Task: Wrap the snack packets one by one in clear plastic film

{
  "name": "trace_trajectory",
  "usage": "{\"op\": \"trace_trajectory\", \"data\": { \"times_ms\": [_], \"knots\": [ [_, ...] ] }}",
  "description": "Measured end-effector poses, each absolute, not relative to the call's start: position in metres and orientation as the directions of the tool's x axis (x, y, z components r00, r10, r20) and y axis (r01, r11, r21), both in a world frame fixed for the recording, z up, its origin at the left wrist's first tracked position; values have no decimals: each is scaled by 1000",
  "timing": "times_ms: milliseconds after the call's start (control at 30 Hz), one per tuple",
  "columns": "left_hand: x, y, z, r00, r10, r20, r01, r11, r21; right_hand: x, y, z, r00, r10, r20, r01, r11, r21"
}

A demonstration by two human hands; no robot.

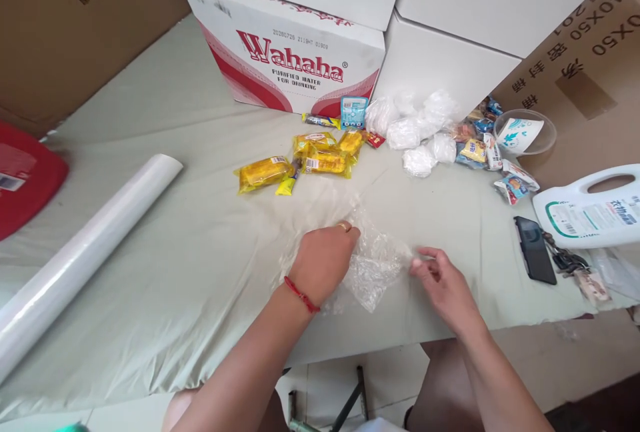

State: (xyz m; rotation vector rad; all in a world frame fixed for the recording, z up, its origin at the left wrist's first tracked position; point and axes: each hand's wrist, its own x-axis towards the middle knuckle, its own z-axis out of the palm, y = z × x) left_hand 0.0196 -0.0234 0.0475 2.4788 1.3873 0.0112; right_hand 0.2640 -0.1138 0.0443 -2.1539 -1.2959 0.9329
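in the head view, a crumpled sheet of clear plastic wrap (373, 262) lies on the pale green table cloth (200, 252), well in front of the wahaha box (290, 59) and near the table's front edge. the left hand (325, 262), with a red cord at the wrist and a ring on one finger, presses down on the wrap's left part with its fingers curled under, so the wrap spreads out from beneath it toward the right; whether it is gripping the film or only holding it flat cannot be told. the right hand (443, 282) sits just to the right of the wrap, its fingertips pinching the wrap's right edge in a narrow grip. between the wrap and the wahaha box lie the yellow snack packets (305, 162), and right of those a cluster of white wrapped bundles (417, 132). left of the wahaha box and nearer the person, a long roll of clear film (85, 252) lies slantwise. far right of the box, a black phone (534, 249) lies beside a white jug (590, 209).
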Motion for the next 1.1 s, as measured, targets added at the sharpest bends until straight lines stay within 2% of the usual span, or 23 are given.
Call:
{"op": "trace_trajectory", "data": {
  "times_ms": [100,200,333,433,533,633,733,867,1000,1100],
  "knots": [
    [26,-26,46,679,734,16,697,-650,303,259,-113,36,233,877,-420,537,-476,-696],
    [30,-27,43,761,649,-1,594,-696,402,258,-109,31,183,900,-396,472,-434,-767],
    [27,-25,37,624,777,-90,698,-502,511,268,-95,38,196,949,-248,476,-313,-822],
    [22,-24,35,555,821,-135,740,-412,531,273,-83,54,220,968,-121,526,-222,-821],
    [21,-23,33,566,812,-143,757,-444,478,272,-75,71,159,987,-15,610,-110,-785],
    [24,-22,27,671,741,-10,672,-603,429,271,-71,81,71,997,24,687,-32,-726],
    [28,-21,16,734,677,55,586,-672,452,275,-73,82,66,998,-16,755,-60,-653],
    [30,-23,10,679,734,-8,643,-590,489,283,-83,77,160,984,-76,784,-174,-595],
    [29,-28,15,622,780,-70,712,-525,467,294,-102,78,233,961,-148,732,-273,-624],
    [29,-30,19,582,812,-50,742,-504,442,305,-121,81,280,928,-245,641,-371,-672]
  ]
}}
